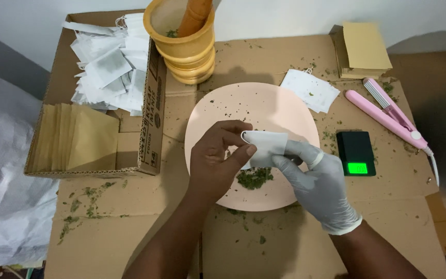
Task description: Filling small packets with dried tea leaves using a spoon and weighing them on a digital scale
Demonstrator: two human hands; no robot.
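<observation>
My bare left hand (215,163) and my right hand (318,183), in a grey glove, both hold a small white paper sachet (267,144) over a pale pink plate (264,108). The left thumb and fingers pinch the sachet's left edge; the gloved fingers grip its right side. Below the sachet, on the plate, lies a small heap of crushed green herb (255,178).
A wooden mortar with pestle (184,41) stands behind the plate. A cardboard box (153,134) at left holds white sachets (112,64) and tan envelopes (78,137). To the right are loose sachets (311,90), tan envelopes (365,46), a pink heat sealer (391,116) and a black pocket scale (356,152).
</observation>
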